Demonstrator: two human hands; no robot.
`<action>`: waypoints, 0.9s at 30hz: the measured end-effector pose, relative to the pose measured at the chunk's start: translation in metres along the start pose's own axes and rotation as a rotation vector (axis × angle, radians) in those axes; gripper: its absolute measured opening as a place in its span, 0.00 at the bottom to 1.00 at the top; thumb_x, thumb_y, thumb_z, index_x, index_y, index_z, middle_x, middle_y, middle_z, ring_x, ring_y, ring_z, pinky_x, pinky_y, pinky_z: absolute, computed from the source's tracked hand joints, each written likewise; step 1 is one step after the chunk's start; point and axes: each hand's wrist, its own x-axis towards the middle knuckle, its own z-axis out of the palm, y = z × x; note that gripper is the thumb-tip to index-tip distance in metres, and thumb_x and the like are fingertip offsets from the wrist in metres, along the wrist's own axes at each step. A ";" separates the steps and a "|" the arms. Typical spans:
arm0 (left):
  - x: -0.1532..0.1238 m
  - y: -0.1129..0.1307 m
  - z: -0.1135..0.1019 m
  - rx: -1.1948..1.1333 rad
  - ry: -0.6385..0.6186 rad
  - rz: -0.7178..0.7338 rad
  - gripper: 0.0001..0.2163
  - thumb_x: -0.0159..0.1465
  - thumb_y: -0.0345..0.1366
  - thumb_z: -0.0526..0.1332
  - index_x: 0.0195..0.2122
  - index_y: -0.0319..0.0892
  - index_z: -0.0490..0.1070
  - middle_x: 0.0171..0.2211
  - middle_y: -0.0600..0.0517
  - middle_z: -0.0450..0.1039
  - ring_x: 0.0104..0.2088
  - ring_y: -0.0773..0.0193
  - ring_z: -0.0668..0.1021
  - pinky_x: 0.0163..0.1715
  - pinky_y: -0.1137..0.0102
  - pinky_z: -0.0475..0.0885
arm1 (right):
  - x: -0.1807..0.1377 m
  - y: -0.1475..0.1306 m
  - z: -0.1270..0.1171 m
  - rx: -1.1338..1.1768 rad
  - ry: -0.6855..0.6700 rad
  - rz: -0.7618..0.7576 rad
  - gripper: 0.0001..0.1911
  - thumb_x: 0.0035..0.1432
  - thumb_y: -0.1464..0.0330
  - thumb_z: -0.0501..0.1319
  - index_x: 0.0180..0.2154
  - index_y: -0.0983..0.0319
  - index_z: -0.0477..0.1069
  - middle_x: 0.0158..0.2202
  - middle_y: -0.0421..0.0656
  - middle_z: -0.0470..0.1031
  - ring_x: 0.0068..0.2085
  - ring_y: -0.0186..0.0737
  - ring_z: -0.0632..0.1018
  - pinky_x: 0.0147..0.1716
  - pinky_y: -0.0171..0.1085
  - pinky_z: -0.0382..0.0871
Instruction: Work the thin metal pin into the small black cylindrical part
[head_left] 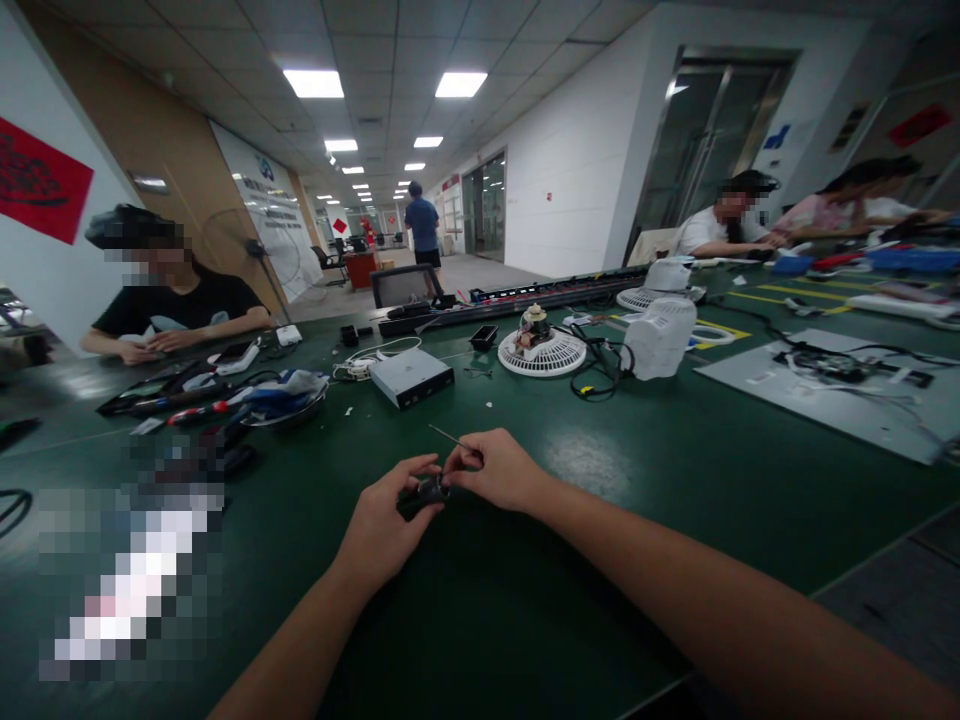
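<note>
Over the green tabletop (480,580), my left hand (379,520) is closed around a small dark, rounded part (430,491), gripped between thumb and fingers. My right hand (501,470) meets it from the right, its fingertips touching the near end of the part. A thin metal rod-like tool (445,436) sticks out of the right hand's fingers toward the upper left. What kind of tool it is I cannot make out, as the fingers cover the rest. Details of the dark part are also hidden by my fingers.
Beyond my hands lie a silver box-shaped drive (411,375), a white round fan grille (541,358) with an exposed motor, and a white plastic housing (660,335). Tools and cables (202,395) are heaped left; a pale panel (840,395) lies right. Other people sit across the table.
</note>
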 end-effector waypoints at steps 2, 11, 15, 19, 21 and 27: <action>0.000 0.002 0.000 0.005 -0.012 -0.007 0.24 0.56 0.30 0.65 0.54 0.47 0.66 0.45 0.53 0.78 0.43 0.61 0.80 0.49 0.60 0.74 | 0.000 0.000 0.001 -0.057 -0.004 -0.009 0.21 0.49 0.73 0.64 0.19 0.60 0.51 0.24 0.36 0.71 0.32 0.35 0.77 0.28 0.31 0.62; -0.003 -0.005 0.001 0.033 -0.071 0.077 0.23 0.57 0.30 0.64 0.54 0.50 0.67 0.47 0.52 0.77 0.46 0.58 0.79 0.49 0.60 0.73 | 0.001 0.006 0.001 -0.183 -0.030 0.025 0.18 0.44 0.70 0.67 0.21 0.61 0.56 0.24 0.34 0.67 0.25 0.29 0.67 0.23 0.30 0.55; -0.004 -0.007 0.001 0.026 -0.085 0.096 0.23 0.58 0.30 0.64 0.54 0.50 0.67 0.48 0.51 0.76 0.47 0.58 0.78 0.50 0.59 0.73 | 0.002 0.010 0.002 -0.031 -0.120 0.191 0.15 0.44 0.66 0.68 0.23 0.61 0.60 0.22 0.33 0.66 0.23 0.29 0.65 0.22 0.30 0.56; -0.002 -0.004 0.002 0.031 -0.042 0.063 0.22 0.57 0.31 0.64 0.54 0.48 0.67 0.48 0.51 0.76 0.47 0.58 0.79 0.49 0.58 0.74 | 0.004 0.007 0.003 -0.130 -0.099 0.216 0.13 0.47 0.64 0.67 0.26 0.62 0.64 0.23 0.34 0.67 0.24 0.29 0.65 0.22 0.30 0.55; 0.000 -0.002 0.003 0.044 0.013 0.017 0.22 0.57 0.31 0.64 0.53 0.48 0.67 0.48 0.51 0.76 0.45 0.58 0.79 0.46 0.60 0.76 | 0.004 0.004 0.002 -0.243 -0.068 0.189 0.13 0.51 0.61 0.64 0.27 0.62 0.65 0.25 0.36 0.69 0.25 0.31 0.66 0.23 0.31 0.56; 0.004 -0.005 -0.001 0.159 0.159 -0.170 0.20 0.57 0.35 0.65 0.52 0.47 0.68 0.45 0.51 0.77 0.39 0.58 0.81 0.40 0.61 0.77 | 0.003 0.004 -0.020 -0.608 -0.100 0.134 0.12 0.64 0.66 0.51 0.41 0.61 0.72 0.35 0.45 0.77 0.33 0.39 0.74 0.30 0.35 0.60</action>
